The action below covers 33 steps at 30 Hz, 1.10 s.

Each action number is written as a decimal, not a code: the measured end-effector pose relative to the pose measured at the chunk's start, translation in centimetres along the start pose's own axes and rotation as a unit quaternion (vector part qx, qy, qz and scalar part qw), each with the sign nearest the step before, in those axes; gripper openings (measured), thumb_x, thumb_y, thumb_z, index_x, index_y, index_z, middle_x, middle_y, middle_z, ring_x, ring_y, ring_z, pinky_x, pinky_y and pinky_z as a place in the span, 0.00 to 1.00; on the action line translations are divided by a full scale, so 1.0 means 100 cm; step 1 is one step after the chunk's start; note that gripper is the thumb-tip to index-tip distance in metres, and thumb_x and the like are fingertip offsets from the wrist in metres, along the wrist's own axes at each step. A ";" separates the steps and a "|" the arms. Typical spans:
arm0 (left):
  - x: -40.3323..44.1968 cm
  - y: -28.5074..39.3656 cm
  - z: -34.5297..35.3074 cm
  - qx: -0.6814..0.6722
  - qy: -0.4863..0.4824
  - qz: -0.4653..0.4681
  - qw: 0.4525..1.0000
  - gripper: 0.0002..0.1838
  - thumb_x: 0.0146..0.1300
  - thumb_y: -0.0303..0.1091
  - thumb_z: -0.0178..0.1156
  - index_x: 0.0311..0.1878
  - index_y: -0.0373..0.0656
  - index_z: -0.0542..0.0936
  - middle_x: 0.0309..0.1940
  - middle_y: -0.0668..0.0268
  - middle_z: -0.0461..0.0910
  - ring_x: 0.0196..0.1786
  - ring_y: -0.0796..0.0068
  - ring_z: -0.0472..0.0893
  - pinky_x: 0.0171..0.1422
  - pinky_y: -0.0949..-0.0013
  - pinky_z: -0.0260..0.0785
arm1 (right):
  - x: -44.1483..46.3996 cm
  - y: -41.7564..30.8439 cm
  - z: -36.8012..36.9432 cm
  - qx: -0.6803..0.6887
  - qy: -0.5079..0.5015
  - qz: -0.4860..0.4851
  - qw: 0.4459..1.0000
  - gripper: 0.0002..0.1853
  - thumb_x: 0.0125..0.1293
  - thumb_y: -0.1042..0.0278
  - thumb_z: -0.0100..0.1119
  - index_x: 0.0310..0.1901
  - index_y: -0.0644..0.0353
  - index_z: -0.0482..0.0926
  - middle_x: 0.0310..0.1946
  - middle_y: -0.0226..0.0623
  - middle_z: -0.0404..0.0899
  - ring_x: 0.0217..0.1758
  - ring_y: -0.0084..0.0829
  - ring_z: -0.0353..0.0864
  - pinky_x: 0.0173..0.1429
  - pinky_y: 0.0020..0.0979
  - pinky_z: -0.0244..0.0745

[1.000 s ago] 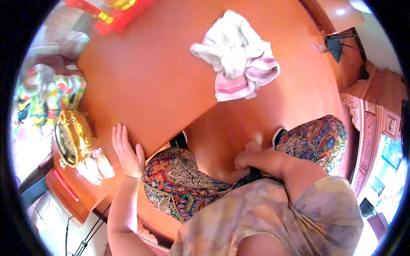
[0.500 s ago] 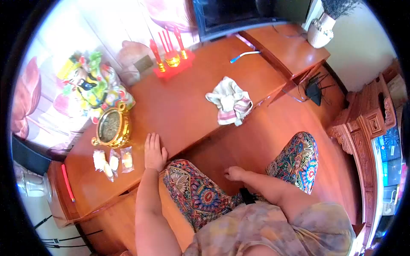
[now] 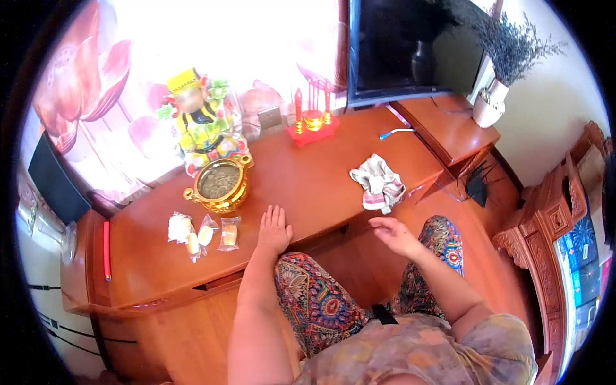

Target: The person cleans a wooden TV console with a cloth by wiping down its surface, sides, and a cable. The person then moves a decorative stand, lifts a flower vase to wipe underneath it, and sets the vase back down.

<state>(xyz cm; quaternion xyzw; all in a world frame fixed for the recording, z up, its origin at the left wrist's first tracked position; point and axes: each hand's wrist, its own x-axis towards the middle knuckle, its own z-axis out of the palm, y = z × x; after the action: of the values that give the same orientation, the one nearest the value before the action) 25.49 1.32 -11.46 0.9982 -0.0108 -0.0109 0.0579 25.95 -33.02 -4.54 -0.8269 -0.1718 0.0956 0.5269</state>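
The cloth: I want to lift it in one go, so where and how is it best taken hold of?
Probably by the bunched middle of the cloth, pinched from above, coming in over the near edge of the table. It lies crumpled there, and its raised folds give something to pinch.

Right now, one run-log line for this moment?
left hand: flat on table | right hand: open, near cloth | cloth: crumpled, on table | pot: on table, statue behind

The left hand (image 3: pixel 275 232) rests on the table (image 3: pixel 289 173), the right hand (image 3: pixel 393 237) near a cloth (image 3: pixel 377 181).
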 end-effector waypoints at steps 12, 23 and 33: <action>0.002 -0.001 -0.007 -0.030 -0.015 -0.019 0.999 0.33 0.63 0.48 0.40 0.68 0.42 0.53 0.71 0.63 0.47 0.74 0.67 0.40 0.74 0.52 0.24 | 0.016 -0.076 -0.058 -0.095 0.036 -0.049 0.994 0.19 0.63 0.75 0.50 0.57 0.61 0.69 0.49 0.35 0.74 0.53 0.26 0.71 0.57 0.27 0.66; 0.020 0.007 -0.040 0.092 -0.181 -0.054 0.978 0.33 0.65 0.52 0.38 0.68 0.44 0.53 0.71 0.65 0.48 0.73 0.68 0.44 0.74 0.54 0.31 | 0.114 0.024 -0.080 -0.298 -0.067 0.038 0.951 0.28 0.55 0.50 0.58 0.59 0.40 0.68 0.62 0.39 0.63 0.65 0.40 0.60 0.64 0.48 0.59; 0.139 0.036 -0.077 -0.134 -0.041 -0.201 0.970 0.29 0.61 0.48 0.50 0.59 0.37 0.66 0.54 0.47 0.71 0.58 0.55 0.70 0.63 0.57 0.60 | 0.156 0.012 -0.050 -0.374 -0.227 0.157 0.885 0.44 0.53 0.41 0.57 0.69 0.39 0.48 0.70 0.41 0.43 0.73 0.47 0.36 0.65 0.69 0.32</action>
<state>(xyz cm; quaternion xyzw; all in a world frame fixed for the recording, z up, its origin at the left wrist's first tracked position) 39.51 -1.65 -3.70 0.9618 0.1894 -0.0641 0.1871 42.25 -31.69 -3.12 -0.9345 -0.1779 0.2906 0.1030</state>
